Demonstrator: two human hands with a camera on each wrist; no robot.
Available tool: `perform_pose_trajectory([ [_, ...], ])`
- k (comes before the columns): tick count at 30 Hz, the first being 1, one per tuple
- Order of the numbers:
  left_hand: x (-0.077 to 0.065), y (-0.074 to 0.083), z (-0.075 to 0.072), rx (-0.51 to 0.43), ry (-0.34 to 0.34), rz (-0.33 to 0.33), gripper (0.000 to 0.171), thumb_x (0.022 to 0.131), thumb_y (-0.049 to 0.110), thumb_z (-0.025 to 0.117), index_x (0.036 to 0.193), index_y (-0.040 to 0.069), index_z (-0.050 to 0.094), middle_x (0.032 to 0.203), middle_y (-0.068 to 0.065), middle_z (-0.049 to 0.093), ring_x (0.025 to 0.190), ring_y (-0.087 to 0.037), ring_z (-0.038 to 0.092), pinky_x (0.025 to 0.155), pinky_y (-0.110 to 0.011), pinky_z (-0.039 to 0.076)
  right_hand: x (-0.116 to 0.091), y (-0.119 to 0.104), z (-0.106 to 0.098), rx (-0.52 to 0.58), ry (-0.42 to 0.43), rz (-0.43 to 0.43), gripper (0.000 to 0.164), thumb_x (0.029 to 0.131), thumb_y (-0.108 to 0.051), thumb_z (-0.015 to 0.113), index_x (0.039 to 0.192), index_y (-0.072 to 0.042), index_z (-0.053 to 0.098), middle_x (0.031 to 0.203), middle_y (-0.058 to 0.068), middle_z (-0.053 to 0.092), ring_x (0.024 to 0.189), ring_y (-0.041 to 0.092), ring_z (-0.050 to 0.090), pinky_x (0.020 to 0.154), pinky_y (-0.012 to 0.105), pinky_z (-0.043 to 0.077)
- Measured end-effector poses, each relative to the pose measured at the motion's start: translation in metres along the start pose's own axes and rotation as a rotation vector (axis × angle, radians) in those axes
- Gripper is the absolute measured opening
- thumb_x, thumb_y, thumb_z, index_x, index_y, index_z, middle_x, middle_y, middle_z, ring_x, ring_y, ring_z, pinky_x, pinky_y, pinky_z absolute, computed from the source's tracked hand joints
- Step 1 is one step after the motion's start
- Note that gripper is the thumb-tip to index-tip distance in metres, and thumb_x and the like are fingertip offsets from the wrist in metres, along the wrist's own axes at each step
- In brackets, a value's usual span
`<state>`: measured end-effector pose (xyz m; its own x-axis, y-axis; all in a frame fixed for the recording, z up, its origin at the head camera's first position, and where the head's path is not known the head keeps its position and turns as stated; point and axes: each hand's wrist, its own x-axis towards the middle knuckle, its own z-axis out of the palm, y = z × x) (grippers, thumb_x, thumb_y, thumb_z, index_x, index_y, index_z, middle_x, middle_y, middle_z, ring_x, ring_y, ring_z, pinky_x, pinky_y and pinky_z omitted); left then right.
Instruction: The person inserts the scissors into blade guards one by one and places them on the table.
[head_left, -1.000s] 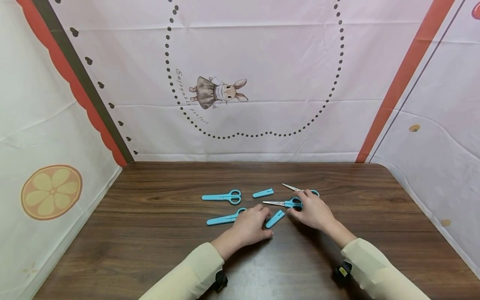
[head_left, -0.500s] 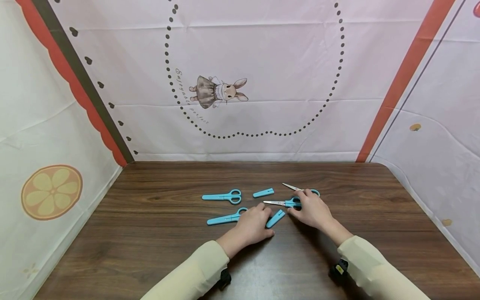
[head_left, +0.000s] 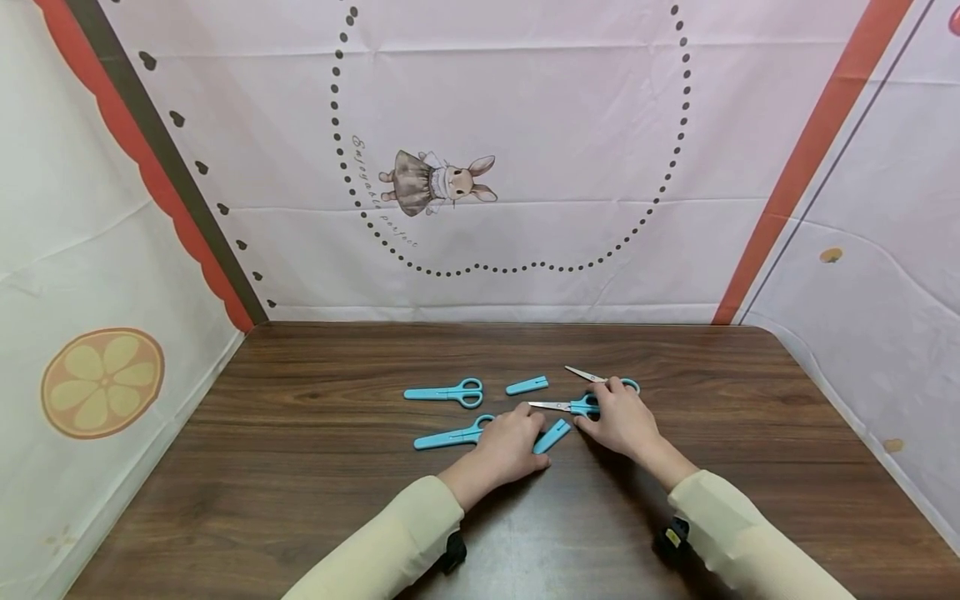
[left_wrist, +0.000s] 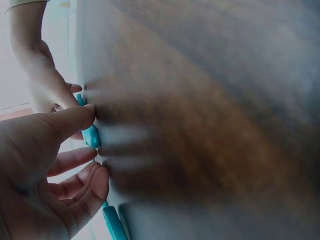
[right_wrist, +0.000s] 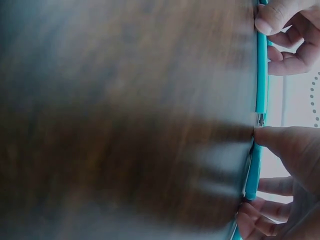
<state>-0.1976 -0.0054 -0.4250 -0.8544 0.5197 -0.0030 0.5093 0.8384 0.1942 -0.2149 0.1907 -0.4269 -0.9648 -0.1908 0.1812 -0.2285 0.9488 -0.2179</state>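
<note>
My left hand (head_left: 510,446) is low over the table, thumb and fingers spread beside a blue scissors cap (head_left: 552,437). In the left wrist view the fingers are loosely bent, with the cap (left_wrist: 91,136) showing between thumb and forefinger. My right hand (head_left: 625,421) stands over the handles of a bare-bladed pair of blue scissors (head_left: 581,407), its thumb and forefinger on either side. In the right wrist view its thumb (right_wrist: 275,137) overlaps the blue edge. A second uncapped pair of scissors (head_left: 585,374) lies behind, its handles partly hidden by the right hand.
On the left lie two capped pairs of blue scissors, a rear pair (head_left: 438,394) and a front pair (head_left: 446,439) whose handles the left hand partly covers. Another loose cap (head_left: 527,386) lies at the back. A printed cloth (head_left: 562,150) hangs behind the wooden table (head_left: 315,500).
My left hand has shifted slightly right, closer over the near cap. The right hand has edged left over the scissors' handles. The scissors and caps lie as before.
</note>
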Motion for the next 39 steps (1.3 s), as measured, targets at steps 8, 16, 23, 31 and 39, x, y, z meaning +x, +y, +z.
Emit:
perform_pose_trajectory([
  [8,0.0014,0.001,-0.0009,-0.014,-0.01,-0.021,0.032,0.078,0.04,0.071,0.095,0.015,0.059,0.098,-0.004,0.055,0.072,-0.017,0.055,0.057,-0.03,0.043,0.0,-0.0015,-0.0003,-0.015,-0.017,0.032,0.048,0.079,-0.036,0.07,0.11,-0.002,0.059,0.1,0.02,0.05,0.085,0.036,0.05,0.061,0.044,0.047],
  [16,0.0007,-0.0001,-0.0025,-0.031,0.031,-0.004,0.032,0.076,0.038,0.074,0.09,0.013,0.058,0.088,-0.003,0.054,0.07,-0.016,0.055,0.057,-0.029,0.044,0.0004,-0.0022,-0.0006,-0.024,0.005,0.031,0.047,0.078,-0.035,0.071,0.106,0.0,0.059,0.095,0.02,0.05,0.081,0.036,0.051,0.059,0.042,0.047],
  [23,0.0041,-0.0003,0.0006,-0.061,0.005,-0.048,0.031,0.077,0.038,0.073,0.092,0.014,0.06,0.086,-0.001,0.055,0.069,-0.016,0.055,0.056,-0.028,0.043,0.0001,-0.0018,0.001,-0.05,0.025,0.024,0.053,0.078,-0.036,0.072,0.11,0.003,0.057,0.095,0.021,0.051,0.078,0.035,0.051,0.056,0.041,0.046],
  [31,0.0042,0.0031,0.0003,-0.032,-0.006,-0.069,0.027,0.077,0.037,0.073,0.085,0.016,0.058,0.078,0.001,0.054,0.069,-0.015,0.056,0.056,-0.029,0.043,0.0003,-0.0019,0.0006,-0.091,0.006,0.038,0.056,0.078,-0.038,0.071,0.113,0.003,0.055,0.095,0.021,0.052,0.076,0.033,0.051,0.054,0.04,0.045],
  [39,0.0038,0.0037,0.0019,-0.011,0.033,-0.07,0.024,0.078,0.033,0.073,0.082,0.015,0.057,0.075,0.0,0.055,0.067,-0.018,0.058,0.053,-0.03,0.044,0.0,-0.0037,-0.0022,-0.133,-0.001,0.042,0.055,0.077,-0.039,0.07,0.111,0.002,0.057,0.093,0.019,0.054,0.077,0.033,0.052,0.056,0.041,0.046],
])
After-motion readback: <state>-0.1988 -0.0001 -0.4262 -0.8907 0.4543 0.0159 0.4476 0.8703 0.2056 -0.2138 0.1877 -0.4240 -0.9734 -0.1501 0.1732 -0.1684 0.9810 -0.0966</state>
